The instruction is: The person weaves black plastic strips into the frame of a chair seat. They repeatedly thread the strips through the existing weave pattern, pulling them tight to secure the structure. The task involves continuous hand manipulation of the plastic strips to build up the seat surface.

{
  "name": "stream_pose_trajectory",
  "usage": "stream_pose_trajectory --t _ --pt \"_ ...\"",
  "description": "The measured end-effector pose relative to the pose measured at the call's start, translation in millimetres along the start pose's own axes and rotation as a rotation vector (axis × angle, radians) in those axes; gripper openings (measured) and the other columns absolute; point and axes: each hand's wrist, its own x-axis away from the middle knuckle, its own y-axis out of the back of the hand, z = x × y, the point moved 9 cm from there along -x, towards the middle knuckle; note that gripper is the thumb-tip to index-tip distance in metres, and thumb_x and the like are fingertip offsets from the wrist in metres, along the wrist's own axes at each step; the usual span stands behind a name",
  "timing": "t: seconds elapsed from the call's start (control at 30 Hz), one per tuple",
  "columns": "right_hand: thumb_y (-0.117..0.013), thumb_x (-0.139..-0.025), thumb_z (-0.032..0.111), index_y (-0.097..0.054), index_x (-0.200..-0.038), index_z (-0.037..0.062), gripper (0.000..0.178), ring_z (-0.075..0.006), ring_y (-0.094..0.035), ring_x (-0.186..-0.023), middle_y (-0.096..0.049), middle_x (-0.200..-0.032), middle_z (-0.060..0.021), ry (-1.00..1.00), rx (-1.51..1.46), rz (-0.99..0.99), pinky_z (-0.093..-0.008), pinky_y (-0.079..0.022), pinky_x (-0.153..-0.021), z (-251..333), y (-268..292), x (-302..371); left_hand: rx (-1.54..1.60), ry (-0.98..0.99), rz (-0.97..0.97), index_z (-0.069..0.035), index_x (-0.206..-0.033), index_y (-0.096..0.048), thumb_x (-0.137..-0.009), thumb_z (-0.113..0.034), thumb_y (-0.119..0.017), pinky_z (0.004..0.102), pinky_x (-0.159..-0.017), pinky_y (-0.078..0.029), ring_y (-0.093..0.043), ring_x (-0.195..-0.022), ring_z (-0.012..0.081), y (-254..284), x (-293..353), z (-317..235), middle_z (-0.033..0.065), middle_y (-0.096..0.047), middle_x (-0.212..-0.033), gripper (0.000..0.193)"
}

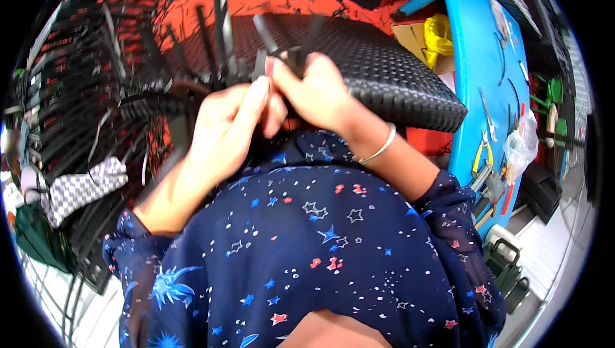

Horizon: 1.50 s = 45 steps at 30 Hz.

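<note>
Far left of the woven black panel (397, 60), in a dense mass: dark strips (77, 47), with a checkered cloth (86, 188) lower down, also left of the panel. Closer in, rising across the panel's left part: several upright black strips (227, 31), long axes pointing toward the panel's far side. At the panel's near edge, left of its middle: the left hand (221, 124), thumb and fingers pressed together, seemingly pinching the foot of a short strip (259, 64). Just right of that, touching or barely apart, cannot tell which: the right hand (317, 92), thumb and bent fingers closed on a blurred dark strip (293, 60). Above this grip, in front of the panel: a pale-lit strip (264, 33), long axis running from near the right fingertips upward and slightly left, so apparently nearer the right hand than the left. Beyond the panel's right side: a yellow bag (439, 37), then a blue board (474, 28) bearing yellow-handled pliers (482, 153).
</note>
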Motion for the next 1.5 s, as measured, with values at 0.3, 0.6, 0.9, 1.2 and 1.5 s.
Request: stream_pose_trajectory --t 0.3,0.6,0.9,1.2,1.5 --pt "-0.067 -0.097 0.013 -0.067 -0.125 0.0019 0.031 -0.0100 -0.064 -0.105 -0.073 -0.110 -0.0055 0.183 -0.361 0.258 -0.0273 -0.050 -0.093 6.3 1.7 3.7 -0.771 -0.541 -0.179 0.001 -0.095 -0.071 -0.095 -0.014 -0.066 0.0353 -0.065 -0.049 -0.061 -0.072 0.0259 17.9 -9.9 -49.1 0.0117 -0.056 -0.076 0.015" --pt "-0.063 -0.099 0.012 -0.071 -0.096 -0.0031 0.018 -0.0089 -0.061 -0.081 -0.071 -0.087 -0.0020 0.271 -0.436 0.047 -0.0285 -0.052 -0.074 0.1 -4.4 -5.1 -0.619 -0.440 -0.276 -0.002 -0.118 -0.071 -0.097 -0.007 -0.064 0.0216 -0.068 -0.052 -0.065 -0.076 0.0067 39.1 -17.0 -64.2 0.0040 -0.072 -0.096 0.023" --pt "-0.066 -0.099 0.017 -0.070 -0.090 -0.0015 0.021 -0.0079 -0.058 -0.076 -0.070 -0.082 -0.0028 0.224 -0.347 0.032 -0.0291 -0.049 -0.069 -1.1 -1.3 -2.6 -0.647 -0.202 -0.200 0.000 -0.111 -0.070 -0.090 -0.003 -0.071 0.0246 -0.064 -0.053 -0.068 -0.072 0.0139 34.6 19.4 -4.1 0.0085 -0.069 -0.088 0.021" --pt "-0.068 -0.097 0.013 -0.072 -0.094 -0.0021 0.016 -0.0084 -0.064 -0.079 -0.073 -0.087 -0.0037 0.194 -0.419 -0.071 -0.0277 -0.052 -0.072 -2.7 5.0 4.3 -0.783 -0.450 -0.274 -0.001 -0.101 -0.070 -0.085 -0.007 -0.075 0.0330 -0.062 -0.049 -0.062 -0.067 0.0225 20.2 3.4 0.1 0.0107 -0.061 -0.078 0.017" --pt "-0.065 -0.098 0.023 -0.073 -0.089 -0.0016 0.027 -0.0158 -0.069 -0.073 -0.073 -0.080 -0.0135 0.108 -0.255 -0.145 -0.0327 -0.053 -0.071 -7.1 9.9 -0.1 -0.876 -0.529 -0.193 -0.004 -0.089 -0.070 -0.078 -0.009 -0.079 0.0374 -0.076 -0.051 -0.065 -0.084 0.0274 10.2 14.4 -13.3 0.0076 -0.065 -0.091 0.015"
